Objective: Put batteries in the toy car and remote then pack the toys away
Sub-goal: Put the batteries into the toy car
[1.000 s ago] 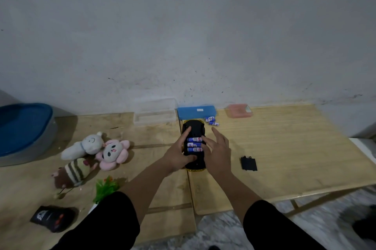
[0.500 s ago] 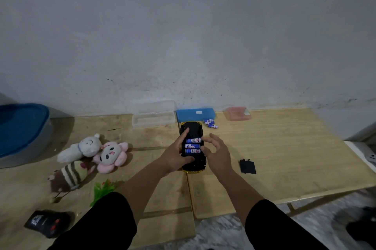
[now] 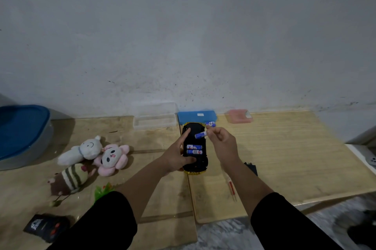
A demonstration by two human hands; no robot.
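Observation:
The toy car (image 3: 195, 165) lies upside down on the wooden table, black underside up, yellow body showing at its ends. Two blue-and-white batteries (image 3: 194, 149) sit side by side in its open compartment. My left hand (image 3: 177, 156) grips the car's left side, index finger stretched along the underside. My right hand (image 3: 221, 144) pinches a third battery (image 3: 200, 134) just above the car's far half. More loose batteries (image 3: 210, 123) lie beyond the car. The black battery cover (image 3: 251, 168) rests to the right, partly behind my right forearm. The black remote (image 3: 47, 227) lies at the near left.
Three plush toys (image 3: 92, 158) and a green item (image 3: 102, 189) lie left of the car. A clear box (image 3: 154, 120), a blue case (image 3: 196, 116) and a pink lid (image 3: 239, 116) line the wall. A blue-lidded bin (image 3: 20, 134) stands far left. A red screwdriver (image 3: 232, 188) lies near my right arm.
Three batteries sat in the compartment before; now two remain and my right hand has lifted one out, holding it above the car. My left hand stays on the car.

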